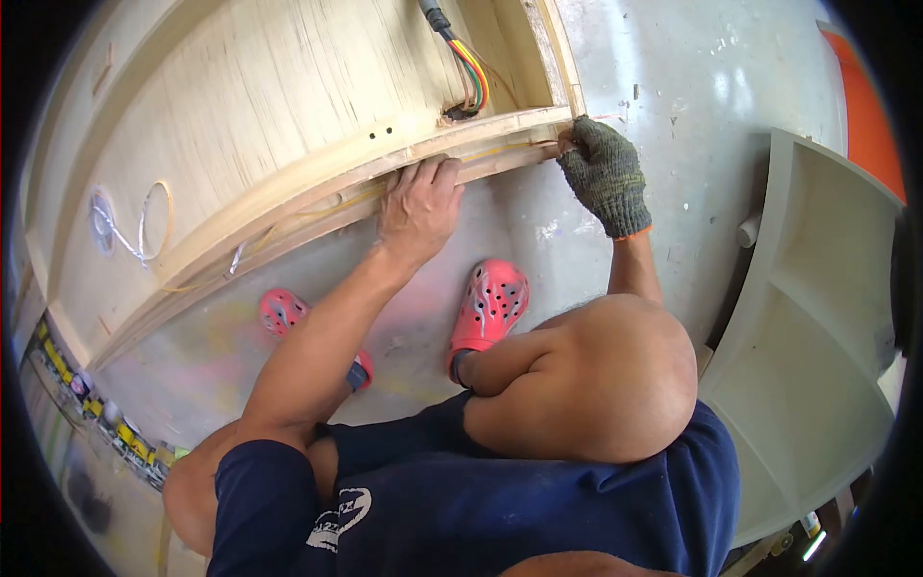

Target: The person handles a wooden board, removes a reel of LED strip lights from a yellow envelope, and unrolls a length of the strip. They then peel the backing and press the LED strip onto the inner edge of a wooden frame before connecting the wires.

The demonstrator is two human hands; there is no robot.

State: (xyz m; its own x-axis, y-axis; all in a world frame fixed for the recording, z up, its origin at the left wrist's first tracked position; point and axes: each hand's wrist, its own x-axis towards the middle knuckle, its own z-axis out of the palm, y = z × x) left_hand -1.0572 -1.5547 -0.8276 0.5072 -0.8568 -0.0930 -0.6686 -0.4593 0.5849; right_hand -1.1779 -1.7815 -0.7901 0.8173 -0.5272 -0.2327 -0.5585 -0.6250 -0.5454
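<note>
A large plywood cabinet panel [240,106] lies on its side on the concrete floor in front of me. My bare left hand [419,207] presses flat on its lower wooden edge strip [317,207], fingers curled over the rim. My right hand [604,173], in a grey knit glove with an orange cuff, grips the corner of the same edge at the strip's right end. A bundle of coloured wires [469,67] runs down inside the panel to a hole just above my hands. I squat with my knees up, wearing red clogs [492,306].
A grey-painted shelf unit [817,317] lies on the floor at the right, an orange object [865,115] behind it. A round cut-out with thin wires [144,226] sits in the panel at the left. Yellow-and-black taped material [87,404] runs along the lower left.
</note>
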